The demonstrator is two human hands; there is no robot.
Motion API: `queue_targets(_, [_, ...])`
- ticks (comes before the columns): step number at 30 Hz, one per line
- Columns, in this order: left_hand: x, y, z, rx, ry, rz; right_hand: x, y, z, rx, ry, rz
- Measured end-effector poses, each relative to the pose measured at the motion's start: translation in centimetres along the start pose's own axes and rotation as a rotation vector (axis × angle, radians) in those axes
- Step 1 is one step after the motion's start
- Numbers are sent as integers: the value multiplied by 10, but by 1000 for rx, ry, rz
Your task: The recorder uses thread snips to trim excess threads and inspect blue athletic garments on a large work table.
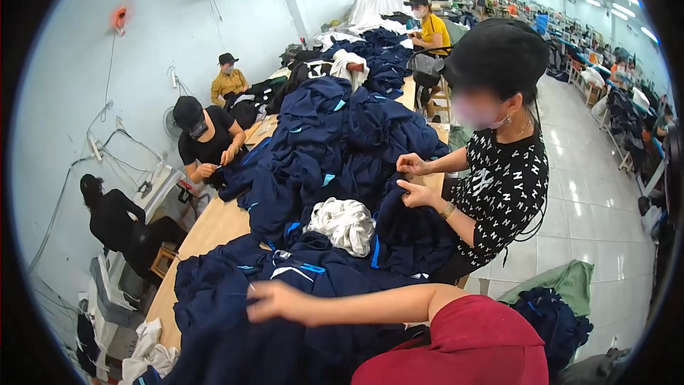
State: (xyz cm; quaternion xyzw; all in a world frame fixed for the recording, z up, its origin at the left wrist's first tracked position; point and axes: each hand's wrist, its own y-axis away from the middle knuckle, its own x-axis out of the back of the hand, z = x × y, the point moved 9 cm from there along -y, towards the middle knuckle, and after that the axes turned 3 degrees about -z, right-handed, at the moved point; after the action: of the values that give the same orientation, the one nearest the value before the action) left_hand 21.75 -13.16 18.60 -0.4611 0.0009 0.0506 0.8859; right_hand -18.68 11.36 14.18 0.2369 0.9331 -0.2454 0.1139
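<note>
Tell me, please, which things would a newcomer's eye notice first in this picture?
Probably the big navy heap along the table, with a bright white bundle at its near end. Next, the red sleeve at the lower right, its right hand blurred before nearer navy cloth. On the right, a worker in a black cap stands beside the heap.

Tan tbl (211,234), heaped navy garments (299,160), wht cloth bundle (343,224) amid

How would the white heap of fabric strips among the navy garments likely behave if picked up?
The white heap looks floppy, its strips sagging in loose loops. Strands might tangle or trail, since they overlap. It seems unlikely to roll, slumped among the navy garments.
</note>
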Motion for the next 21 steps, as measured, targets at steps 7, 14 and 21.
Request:
queue_targets(7, [-85, 18, 88, 94, 206, -182, -69, 3, -54, 362, 444, -172])
queue_targets(14, [-148, 53, 167, 205, 131, -885, -112, -19, -14, 371, 786, -170])
queue_targets(21, [-140, 64, 104, 415, -173, -1313, -53, -38, -105, 372, 897, -100])
